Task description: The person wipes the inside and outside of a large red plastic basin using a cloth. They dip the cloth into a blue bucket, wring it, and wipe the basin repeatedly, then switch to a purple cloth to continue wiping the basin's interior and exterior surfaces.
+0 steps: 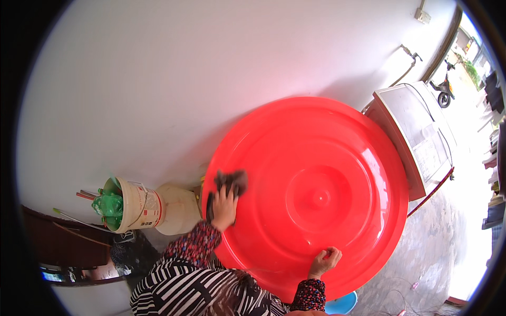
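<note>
A large round red plastic lid (272, 185) with raised rings and a small central hole fills the middle of the view. At its left side my left hand (224, 208) presses a dark, crumpled cloth (233, 181) on the red surface; the cloth is slightly blurred. Near the lid's lower edge is my right hand (325, 260), its fingers curled, with nothing visible in them. What the lid rests on is hidden beneath it.
A white bucket (136, 207) with green plastic bottles (107, 205) stands at left, beside a pale container (180, 209). At right is a white-topped chest (419, 126). A blue basin (343, 303) shows below the lid. A wall tap (412, 53) and open doorway are upper right.
</note>
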A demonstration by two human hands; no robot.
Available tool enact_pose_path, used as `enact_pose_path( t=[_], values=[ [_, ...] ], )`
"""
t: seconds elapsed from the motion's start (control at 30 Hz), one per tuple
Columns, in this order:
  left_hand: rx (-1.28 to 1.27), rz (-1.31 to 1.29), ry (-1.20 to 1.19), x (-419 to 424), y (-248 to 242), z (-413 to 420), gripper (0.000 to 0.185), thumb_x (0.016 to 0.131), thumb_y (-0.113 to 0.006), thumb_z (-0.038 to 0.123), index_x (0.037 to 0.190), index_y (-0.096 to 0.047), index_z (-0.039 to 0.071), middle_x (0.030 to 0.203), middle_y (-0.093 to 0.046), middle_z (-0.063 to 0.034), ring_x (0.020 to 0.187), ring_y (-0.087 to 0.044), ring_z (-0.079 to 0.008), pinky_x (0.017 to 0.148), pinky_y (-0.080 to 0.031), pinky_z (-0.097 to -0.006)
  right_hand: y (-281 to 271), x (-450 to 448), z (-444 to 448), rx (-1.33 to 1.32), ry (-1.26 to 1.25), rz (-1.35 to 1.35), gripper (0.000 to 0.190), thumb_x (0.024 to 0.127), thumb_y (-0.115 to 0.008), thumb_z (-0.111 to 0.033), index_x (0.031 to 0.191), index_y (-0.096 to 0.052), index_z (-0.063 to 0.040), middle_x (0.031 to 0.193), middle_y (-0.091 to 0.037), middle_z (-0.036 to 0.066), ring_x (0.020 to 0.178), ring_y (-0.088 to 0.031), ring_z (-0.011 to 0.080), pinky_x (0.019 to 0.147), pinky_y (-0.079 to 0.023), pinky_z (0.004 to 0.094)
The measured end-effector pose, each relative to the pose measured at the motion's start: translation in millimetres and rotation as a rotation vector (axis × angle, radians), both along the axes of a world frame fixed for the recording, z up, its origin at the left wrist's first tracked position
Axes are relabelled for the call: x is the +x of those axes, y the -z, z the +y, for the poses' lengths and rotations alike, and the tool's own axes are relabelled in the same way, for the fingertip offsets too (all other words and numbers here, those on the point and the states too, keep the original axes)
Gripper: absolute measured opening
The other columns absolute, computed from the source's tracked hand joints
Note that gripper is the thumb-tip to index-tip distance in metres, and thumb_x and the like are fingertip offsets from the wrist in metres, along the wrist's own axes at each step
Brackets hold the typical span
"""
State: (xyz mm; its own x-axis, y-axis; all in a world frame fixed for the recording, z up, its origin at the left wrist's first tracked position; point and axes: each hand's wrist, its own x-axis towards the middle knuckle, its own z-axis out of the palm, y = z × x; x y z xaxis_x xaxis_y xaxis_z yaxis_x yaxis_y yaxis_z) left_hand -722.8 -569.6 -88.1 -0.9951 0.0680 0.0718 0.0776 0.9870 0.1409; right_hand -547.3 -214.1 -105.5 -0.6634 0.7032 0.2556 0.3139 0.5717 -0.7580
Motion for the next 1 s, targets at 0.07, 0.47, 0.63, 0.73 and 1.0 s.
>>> enact_pose_path(
  t=[0.07,0.47,0.63,0.73,1.0],
  values=[
    [0.188,-0.073,-0.062,67,-5,2,0.056,0.099,-0.067,0.025,0.152,-0.052,0.012,0.145,-0.049,-0.0244,0.115,-0.059,-0.0474,0.091,-0.054,-0.0511,0,-1,-1,-0.002,0.005,-0.003,0.016,0.076,-0.052,0.009,0.089,-0.055,0.000,0.087,-0.052,0.012,0.082,-0.052,0.0294,0.067,-0.044,0.0393],
    [0.622,0.264,0.516,-201,-63,205,0.051,0.087,-0.074,0.005,0.136,-0.069,0.019,0.141,-0.057,-0.0122,0.124,-0.062,-0.0343,0.099,-0.056,-0.0447,8,5,5,0.112,-0.006,-0.062,0.015,0.079,-0.049,0.009,0.090,-0.053,0.001,0.089,-0.051,0.013,0.085,-0.052,0.0314,0.071,-0.044,0.0410],
    [0.142,0.586,0.677,-367,2,250,0.032,0.089,-0.064,0.009,0.118,-0.074,0.019,0.137,-0.057,-0.0078,0.109,-0.060,-0.0304,0.086,-0.056,-0.0444,9,4,-7,0.048,0.002,-0.068,0.013,0.077,-0.051,0.003,0.090,-0.053,0.000,0.088,-0.050,0.012,0.083,-0.051,0.0308,0.074,-0.044,0.0422],
    [0.073,0.447,0.513,-402,35,230,0.034,0.093,-0.061,0.015,0.125,-0.069,0.021,0.126,-0.058,-0.0065,0.107,-0.058,-0.0297,0.083,-0.053,-0.0430,7,4,-4,0.082,0.026,-0.092,0.016,0.077,-0.045,0.010,0.090,-0.052,0.001,0.090,-0.048,0.012,0.083,-0.050,0.0284,0.074,-0.044,0.0403],
    [-0.064,0.352,0.308,-361,38,122,0.065,0.087,-0.076,0.022,0.149,-0.054,0.017,0.118,-0.059,-0.0117,0.100,-0.062,-0.0332,0.075,-0.058,-0.0450,17,12,1,0.065,0.005,-0.074,0.019,0.079,-0.044,0.013,0.091,-0.052,0.000,0.092,-0.047,0.010,0.081,-0.048,0.0249,0.070,-0.043,0.0378]
  ],
)
